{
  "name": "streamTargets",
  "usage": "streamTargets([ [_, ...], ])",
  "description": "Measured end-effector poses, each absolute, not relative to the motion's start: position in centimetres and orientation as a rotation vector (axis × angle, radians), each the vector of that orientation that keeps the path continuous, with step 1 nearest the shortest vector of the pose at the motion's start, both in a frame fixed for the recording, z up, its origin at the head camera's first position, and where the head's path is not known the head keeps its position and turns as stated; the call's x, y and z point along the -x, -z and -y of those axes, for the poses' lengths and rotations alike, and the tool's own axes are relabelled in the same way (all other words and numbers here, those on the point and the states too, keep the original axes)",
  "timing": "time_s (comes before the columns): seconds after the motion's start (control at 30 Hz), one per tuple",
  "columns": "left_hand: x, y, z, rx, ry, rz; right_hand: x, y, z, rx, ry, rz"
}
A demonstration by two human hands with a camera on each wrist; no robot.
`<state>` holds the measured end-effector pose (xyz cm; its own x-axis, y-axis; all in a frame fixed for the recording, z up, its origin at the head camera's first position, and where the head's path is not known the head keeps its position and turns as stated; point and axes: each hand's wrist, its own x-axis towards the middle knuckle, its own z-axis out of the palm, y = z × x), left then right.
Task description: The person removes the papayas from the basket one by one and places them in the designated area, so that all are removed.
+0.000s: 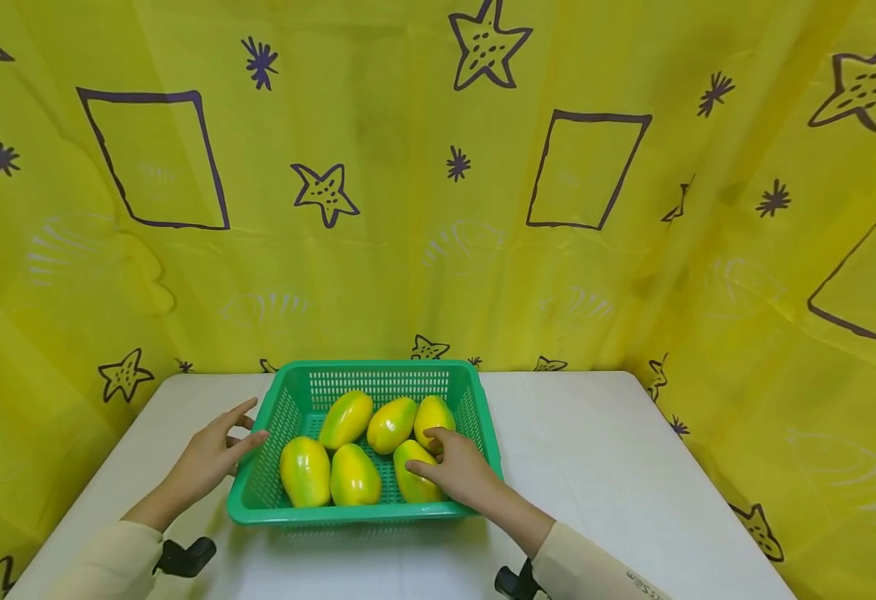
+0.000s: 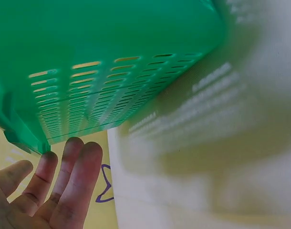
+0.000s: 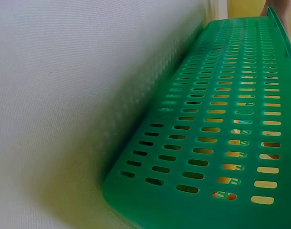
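Several glossy yellow-green mangoes [image 1: 356,477] lie in a green plastic basket [image 1: 362,514] with slotted sides. My left hand [image 1: 208,454] is at the basket's left side, fingers spread and thumb near the rim. In the left wrist view, the fingers [image 2: 78,183] extend fairly straight beside the basket's outer wall [image 2: 121,28]; a fingertip meets its lower rim edge. Over the basket's right part, my right hand [image 1: 462,471] reaches in, thumb and index finger apart above the front-right mango [image 1: 415,477]. Its other fingers are hidden; the right wrist view shows mainly the slotted wall [image 3: 207,138].
The basket rests on a white-covered table [image 1: 573,467]. A yellow curtain [image 1: 407,275] with dark star and frame drawings hangs behind and along both sides. Black wrist mounts [image 1: 186,557] sit below both hands.
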<state>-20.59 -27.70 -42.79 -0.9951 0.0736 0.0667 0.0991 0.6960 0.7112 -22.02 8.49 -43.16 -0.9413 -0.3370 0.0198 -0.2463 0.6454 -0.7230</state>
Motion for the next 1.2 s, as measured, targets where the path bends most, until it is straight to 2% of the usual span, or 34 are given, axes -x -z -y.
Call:
streamTargets([
  [1.2,20.96,43.5,27.57,-0.049,1.44,2.85,22.61,43.42,-8.29,0.387,1.11,-2.709],
])
